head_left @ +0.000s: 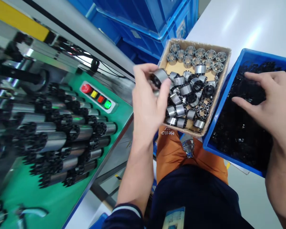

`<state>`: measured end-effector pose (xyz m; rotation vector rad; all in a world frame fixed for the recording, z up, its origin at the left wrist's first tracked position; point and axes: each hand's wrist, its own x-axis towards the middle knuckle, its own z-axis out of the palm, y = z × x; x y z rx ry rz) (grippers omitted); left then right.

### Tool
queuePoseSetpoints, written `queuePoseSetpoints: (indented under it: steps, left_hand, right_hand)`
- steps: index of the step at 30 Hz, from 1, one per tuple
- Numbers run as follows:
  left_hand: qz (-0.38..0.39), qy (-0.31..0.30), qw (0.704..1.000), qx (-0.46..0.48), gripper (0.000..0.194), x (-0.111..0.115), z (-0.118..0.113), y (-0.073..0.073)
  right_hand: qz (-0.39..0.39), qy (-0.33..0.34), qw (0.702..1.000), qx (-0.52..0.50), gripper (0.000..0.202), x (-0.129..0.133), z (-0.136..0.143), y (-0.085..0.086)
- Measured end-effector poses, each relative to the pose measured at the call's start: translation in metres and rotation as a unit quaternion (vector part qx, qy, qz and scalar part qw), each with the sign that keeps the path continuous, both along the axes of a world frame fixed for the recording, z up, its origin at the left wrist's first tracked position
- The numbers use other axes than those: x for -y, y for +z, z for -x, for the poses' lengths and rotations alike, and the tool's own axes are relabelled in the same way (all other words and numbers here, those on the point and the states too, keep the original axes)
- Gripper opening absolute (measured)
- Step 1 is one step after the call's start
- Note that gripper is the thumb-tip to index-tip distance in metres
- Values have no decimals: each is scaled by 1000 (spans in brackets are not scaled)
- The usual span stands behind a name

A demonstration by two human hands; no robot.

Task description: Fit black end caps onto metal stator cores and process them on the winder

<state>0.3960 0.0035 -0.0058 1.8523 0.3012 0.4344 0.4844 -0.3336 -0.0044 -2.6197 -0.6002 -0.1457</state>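
My left hand [147, 98] is closed around a metal ring part [160, 77] with a dark end, over the left side of a cardboard box [200, 131]. That box holds bare metal rings [200, 53] at its far end and a loose heap of metal parts with black ends [186, 89] nearer me. My right hand [269, 98] hangs above a blue bin [231, 158] full of small black pieces [243, 127]. Its thumb and index finger are apart, with nothing visible between them.
At the left, a green work surface [119, 111] carries many metal cylinders with black toothed ends [54, 141], a button panel [97, 96] and pliers [33, 211]. Blue crates [143, 28] stand behind the cardboard box. A white table [219, 28] extends to the back right.
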Motion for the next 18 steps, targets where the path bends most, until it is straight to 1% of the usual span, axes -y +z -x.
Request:
queuePoseSetpoints:
  steps: [1, 2, 4, 5, 6, 7, 8, 9, 10, 12, 13, 15, 17, 18]
  left_hand:
    - [-64, 21, 998, 21, 52, -18, -16, -10]
    - [-116, 29, 992, 27, 51, -35, -32, -21]
    - [-178, 30, 984, 0, 49, -61, -60, -45]
    - [-195, 25, 980, -20, 48, -69, -70, -55]
    - [-206, 18, 978, -40, 49, -75, -77, -61]
    - [-211, 12, 976, -55, 49, -77, -81, -64]
    - [-214, 7, 975, -61, 50, -76, -81, -63]
    - [-213, 5, 975, -56, 51, -73, -78, -59]
    - [-208, 6, 977, -44, 51, -68, -73, -52]
    - [-171, 12, 985, -15, 54, -51, -57, -31]
    - [-137, 13, 990, -5, 56, -41, -47, -20]
    - [-40, 4, 999, -2, 57, -19, -24, 1]
    - [59, -26, 998, -18, 46, 2, 1, 17]
    - [101, -47, 993, -33, 40, 12, 13, 22]
  right_hand:
    - [80, -41, 996, -12, 73, 7, -4, -2]
    - [150, -64, 986, -37, 72, 11, -7, -6]
    - [248, -62, 963, -84, 69, 12, -7, -12]
    - [275, -49, 955, -94, 66, 10, -7, -15]
    - [286, -36, 953, -95, 62, 8, -6, -17]
    - [281, -27, 955, -93, 59, 5, -6, -19]
    - [266, -24, 959, -91, 59, 3, -6, -20]
    - [246, -23, 964, -94, 59, 3, -7, -22]
    - [226, -27, 969, -99, 58, 3, -9, -22]
    - [196, -38, 974, -110, 56, 6, -14, -23]
    - [186, -42, 975, -116, 53, 8, -17, -23]
    - [168, -44, 976, -129, 41, 13, -21, -22]
    - [152, -47, 978, -138, 32, 16, -22, -20]
    - [142, -50, 979, -139, 31, 17, -22, -19]
